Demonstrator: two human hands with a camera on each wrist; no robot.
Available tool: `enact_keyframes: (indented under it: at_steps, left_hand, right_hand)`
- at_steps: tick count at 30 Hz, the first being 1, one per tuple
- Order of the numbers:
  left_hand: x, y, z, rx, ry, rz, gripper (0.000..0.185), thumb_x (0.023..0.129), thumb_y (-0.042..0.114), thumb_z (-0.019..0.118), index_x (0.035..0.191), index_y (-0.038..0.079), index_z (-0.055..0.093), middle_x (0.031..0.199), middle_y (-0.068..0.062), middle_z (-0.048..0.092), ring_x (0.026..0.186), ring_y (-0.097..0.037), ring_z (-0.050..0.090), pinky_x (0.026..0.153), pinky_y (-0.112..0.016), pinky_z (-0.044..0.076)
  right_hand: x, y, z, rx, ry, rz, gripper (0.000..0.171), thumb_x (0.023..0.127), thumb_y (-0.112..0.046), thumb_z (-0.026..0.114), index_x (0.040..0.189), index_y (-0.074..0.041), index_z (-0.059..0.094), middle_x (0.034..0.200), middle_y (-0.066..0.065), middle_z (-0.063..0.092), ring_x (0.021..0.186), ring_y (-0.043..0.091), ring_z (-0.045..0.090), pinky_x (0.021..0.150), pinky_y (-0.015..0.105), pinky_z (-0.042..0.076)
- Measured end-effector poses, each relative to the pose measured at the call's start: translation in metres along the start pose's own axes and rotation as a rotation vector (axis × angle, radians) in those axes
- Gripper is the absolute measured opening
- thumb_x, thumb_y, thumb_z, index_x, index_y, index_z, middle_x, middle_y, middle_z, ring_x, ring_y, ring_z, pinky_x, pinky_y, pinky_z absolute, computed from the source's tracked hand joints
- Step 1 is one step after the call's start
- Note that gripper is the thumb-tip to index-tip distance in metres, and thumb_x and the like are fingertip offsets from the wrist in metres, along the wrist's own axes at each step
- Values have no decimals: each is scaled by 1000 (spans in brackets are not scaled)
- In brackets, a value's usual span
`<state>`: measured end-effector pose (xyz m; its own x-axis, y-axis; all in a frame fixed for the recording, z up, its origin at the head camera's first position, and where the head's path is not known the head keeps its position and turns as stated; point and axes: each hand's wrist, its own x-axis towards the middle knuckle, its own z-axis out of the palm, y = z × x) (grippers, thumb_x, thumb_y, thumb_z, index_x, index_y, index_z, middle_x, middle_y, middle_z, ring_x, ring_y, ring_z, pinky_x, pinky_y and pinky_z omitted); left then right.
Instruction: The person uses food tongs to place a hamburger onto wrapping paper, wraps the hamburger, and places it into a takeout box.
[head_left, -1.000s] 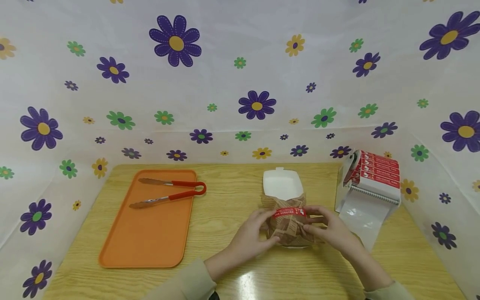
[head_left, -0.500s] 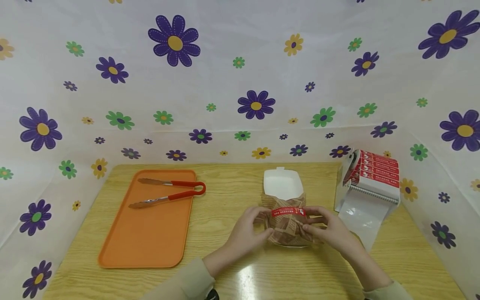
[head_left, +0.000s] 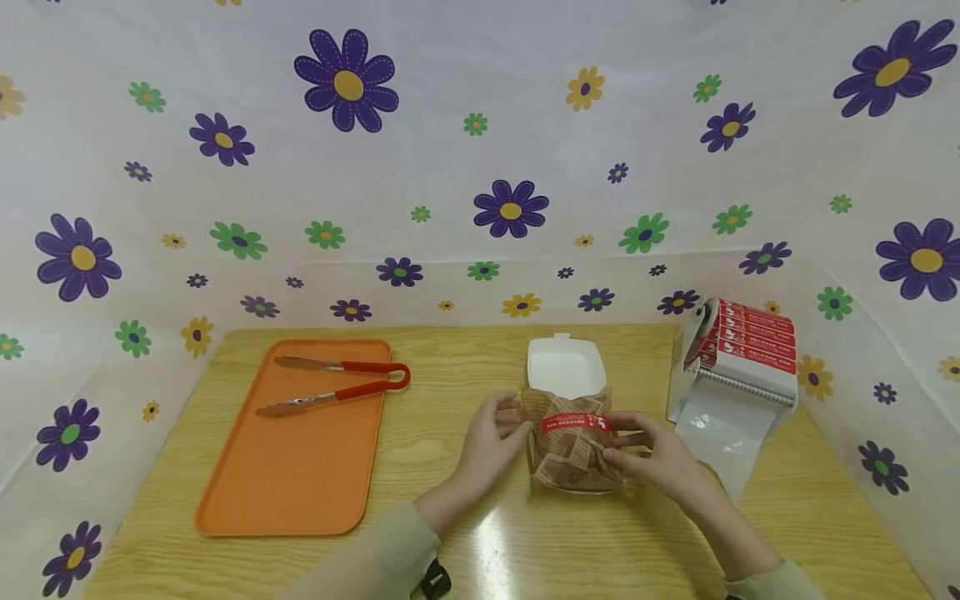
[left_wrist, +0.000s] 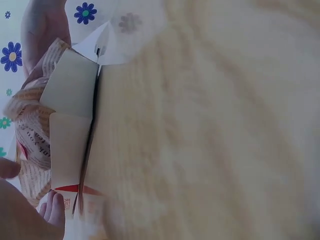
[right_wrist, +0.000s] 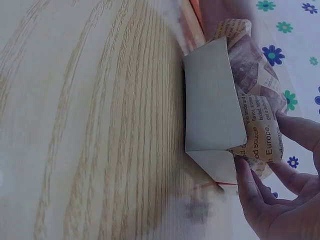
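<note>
A round food parcel point(head_left: 573, 446) wrapped in brown newsprint-patterned paper sits in a white clamshell box point(head_left: 564, 367). The box lid stands open toward the back. Across the parcel's top runs a red printed sticker point(head_left: 576, 422). My right hand point(head_left: 660, 458) grips the parcel's paper at the right side, thumb in front and fingers behind; the right wrist view shows the thumb and fingertips against the paper. At the left side is my left hand point(head_left: 491, 437), fingers loosely bent beside the raised paper edge. In the left wrist view, its fingertips point(left_wrist: 56, 205) are by the box corner.
On the left, an orange tray point(head_left: 300, 467) carries red-handled tongs point(head_left: 367, 383), whose handle end overhangs the tray's right edge. A sticker roll dispenser point(head_left: 738, 358) stands at the back right, with a clear strip point(head_left: 723, 442) hanging forward. Flower-patterned cloth surrounds the wooden table point(head_left: 457, 367).
My left hand has drawn back leftward from the parcel's top and side, and the paper at that edge has spread outward. The right hand stays in about the same place.
</note>
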<state>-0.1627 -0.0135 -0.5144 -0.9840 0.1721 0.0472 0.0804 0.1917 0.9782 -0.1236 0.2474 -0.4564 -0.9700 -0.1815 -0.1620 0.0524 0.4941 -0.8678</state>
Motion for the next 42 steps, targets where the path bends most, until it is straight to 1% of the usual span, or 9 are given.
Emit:
enact_keyframes:
  at_steps: [3,8,13,19,27,30,34,37,42]
  left_hand:
    - [7,0,1,-36,10,-7,45,98,6,72,138,-8,58,132,-27,66,114,-41,72,99,-40,64]
    - [16,1,5,-28,33,1,50,94,2,74,141,-9,57,121,-26,68,106,-37,72,94,-35,66]
    - [24,1,9,-20,72,6,42,90,-3,76,130,-6,65,111,-24,69,99,-33,72,89,-29,67]
    - [28,4,10,-29,79,-24,34,88,-7,78,120,-4,67,112,-23,72,101,-35,75,89,-29,67]
    - [32,6,9,27,65,-38,37,87,-6,81,122,-1,71,111,-21,74,101,-32,74,87,-29,67]
    - [33,6,9,36,63,-42,34,87,-6,82,119,0,74,109,-20,73,98,-30,75,85,-28,67]
    - [33,6,9,57,74,-42,28,85,-4,85,111,1,75,103,-18,74,91,-27,75,79,-26,66]
    - [34,5,10,96,81,-23,27,83,-3,86,108,1,75,99,-16,74,86,-23,74,76,-22,64]
    - [33,2,13,165,88,29,25,82,-3,87,105,2,76,94,-13,75,81,-16,71,71,-16,60]
  right_hand:
    - [0,0,0,3,-6,-1,52,98,-10,76,144,3,57,142,31,59,120,42,68,81,26,61]
    - [0,-1,0,3,-13,0,53,98,-9,76,144,5,55,141,32,59,120,41,68,80,26,61]
    - [0,0,0,-3,-12,-3,53,98,-9,76,144,6,55,141,32,60,118,38,68,80,26,61]
    - [0,0,1,-4,-11,-3,53,97,-8,76,144,5,55,140,32,60,119,40,68,79,25,61]
    - [0,2,0,81,-29,32,53,99,-8,73,146,8,53,145,33,57,119,31,68,84,21,60]
    - [1,2,-1,107,-33,48,54,101,-9,71,147,10,50,146,35,55,118,28,69,85,20,60]
    - [2,2,0,115,-25,89,57,102,-12,71,150,10,48,146,33,55,123,34,68,86,19,59]
    - [3,2,1,109,-14,115,58,102,-14,71,151,9,48,146,32,56,126,39,67,87,19,58]
    - [3,1,3,98,5,136,57,102,-13,72,149,9,49,145,31,57,123,33,69,86,19,58]
